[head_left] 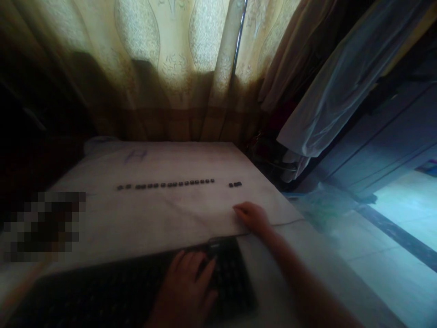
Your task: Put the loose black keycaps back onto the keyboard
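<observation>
A black keyboard [102,287] lies along the near side of the white-covered table, dim and blurred. My left hand [187,282] rests over its right-hand part, with the fingers apart and touching the keys. Beyond the keyboard's far right corner, my right hand [251,216] is just above or on the cloth. Its fingers are curled together in a pinch, and whatever may be between them is hidden. Farther back, a row of small dark keycaps [175,184] stretches across the cloth. A few more keycaps [235,184] sit apart, to the right of the row.
A pixelated patch [44,228] covers something at the left. The keyboard's cable [288,223] runs off to the right. Patterned curtains [174,68] hang behind the table [191,159]. White cloth [327,100] hangs at the right above a tiled floor [375,246].
</observation>
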Action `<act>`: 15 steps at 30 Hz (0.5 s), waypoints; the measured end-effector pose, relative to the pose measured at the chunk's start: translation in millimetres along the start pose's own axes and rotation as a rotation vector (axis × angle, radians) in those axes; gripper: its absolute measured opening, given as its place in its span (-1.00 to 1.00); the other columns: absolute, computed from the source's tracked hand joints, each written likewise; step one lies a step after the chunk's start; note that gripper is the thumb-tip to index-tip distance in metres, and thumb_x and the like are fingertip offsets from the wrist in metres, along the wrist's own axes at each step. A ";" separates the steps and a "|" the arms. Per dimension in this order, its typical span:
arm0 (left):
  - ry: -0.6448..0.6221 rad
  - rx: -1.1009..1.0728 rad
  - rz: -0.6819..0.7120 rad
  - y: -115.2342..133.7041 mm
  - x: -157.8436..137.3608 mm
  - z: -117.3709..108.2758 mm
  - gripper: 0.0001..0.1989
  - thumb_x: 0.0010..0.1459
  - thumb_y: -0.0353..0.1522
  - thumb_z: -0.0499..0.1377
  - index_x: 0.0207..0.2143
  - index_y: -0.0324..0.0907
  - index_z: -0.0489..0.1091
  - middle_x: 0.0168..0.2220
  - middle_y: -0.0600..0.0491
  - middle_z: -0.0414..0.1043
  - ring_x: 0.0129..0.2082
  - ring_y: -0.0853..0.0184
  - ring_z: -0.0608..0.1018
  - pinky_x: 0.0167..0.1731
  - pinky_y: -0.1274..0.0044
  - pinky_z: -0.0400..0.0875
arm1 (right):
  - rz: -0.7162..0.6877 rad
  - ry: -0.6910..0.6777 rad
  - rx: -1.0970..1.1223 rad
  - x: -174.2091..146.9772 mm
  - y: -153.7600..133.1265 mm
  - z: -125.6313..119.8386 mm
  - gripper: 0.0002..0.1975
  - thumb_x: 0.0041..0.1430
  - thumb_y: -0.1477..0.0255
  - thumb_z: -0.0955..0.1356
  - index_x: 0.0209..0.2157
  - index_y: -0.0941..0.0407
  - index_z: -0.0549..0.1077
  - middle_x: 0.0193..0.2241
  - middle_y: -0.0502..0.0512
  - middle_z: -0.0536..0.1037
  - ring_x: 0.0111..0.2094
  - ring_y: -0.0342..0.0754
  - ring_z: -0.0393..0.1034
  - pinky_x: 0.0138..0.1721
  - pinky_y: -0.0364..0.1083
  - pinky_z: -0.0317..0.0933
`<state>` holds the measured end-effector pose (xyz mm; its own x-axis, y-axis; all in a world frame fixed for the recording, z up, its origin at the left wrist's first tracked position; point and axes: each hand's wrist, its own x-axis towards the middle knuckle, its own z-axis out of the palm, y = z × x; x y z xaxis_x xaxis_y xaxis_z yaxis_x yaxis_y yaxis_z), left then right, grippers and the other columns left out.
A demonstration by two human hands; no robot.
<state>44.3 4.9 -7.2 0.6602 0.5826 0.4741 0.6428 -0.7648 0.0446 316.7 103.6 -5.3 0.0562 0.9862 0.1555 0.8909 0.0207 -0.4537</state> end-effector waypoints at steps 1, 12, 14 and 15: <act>0.013 0.021 0.016 -1.3 -0.6 1.3 -0.62 0.19 -0.36 0.13 0.07 -0.13 0.37 -0.05 -0.06 0.48 -0.09 0.14 0.52 -0.06 0.24 0.44 | -0.004 0.022 -0.053 10.0 -0.2 -2.7 -0.75 0.21 0.45 0.30 -0.20 0.06 0.62 -0.22 0.14 0.64 -0.19 0.04 0.52 -0.15 -0.03 0.33; 0.105 0.061 0.067 -9.7 0.3 9.7 -0.67 0.20 -0.26 0.13 0.01 -0.10 0.41 -0.12 -0.02 0.52 -0.16 0.20 0.54 -0.13 0.36 0.45 | -0.057 0.073 -0.431 81.5 7.6 -3.4 -0.62 0.20 0.51 0.32 0.06 0.05 0.49 0.19 0.27 0.34 0.24 0.18 0.11 0.14 0.14 0.03; 0.092 0.066 0.073 -9.6 0.9 9.3 -0.67 0.20 -0.27 0.13 0.00 -0.11 0.42 -0.13 -0.04 0.53 -0.18 0.18 0.55 -0.17 0.35 0.48 | -0.065 0.065 -0.456 87.7 9.5 -1.5 -0.63 0.22 0.48 0.32 0.06 0.03 0.49 0.21 0.27 0.32 0.26 0.20 0.08 0.15 0.18 -0.01; 0.089 0.069 0.077 -9.1 1.0 9.0 -0.68 0.19 -0.29 0.12 0.00 -0.12 0.42 -0.14 -0.05 0.53 -0.19 0.17 0.56 -0.18 0.34 0.49 | -0.071 0.058 -0.462 90.2 10.2 -0.9 -0.65 0.23 0.46 0.33 0.04 0.03 0.50 0.21 0.28 0.32 0.26 0.21 0.08 0.16 0.19 -0.02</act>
<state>42.6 14.9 -15.0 0.6735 0.4937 0.5501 0.6187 -0.7837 -0.0541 331.3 192.6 4.9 0.0011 0.9739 0.2268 1.0000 -0.0003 -0.0037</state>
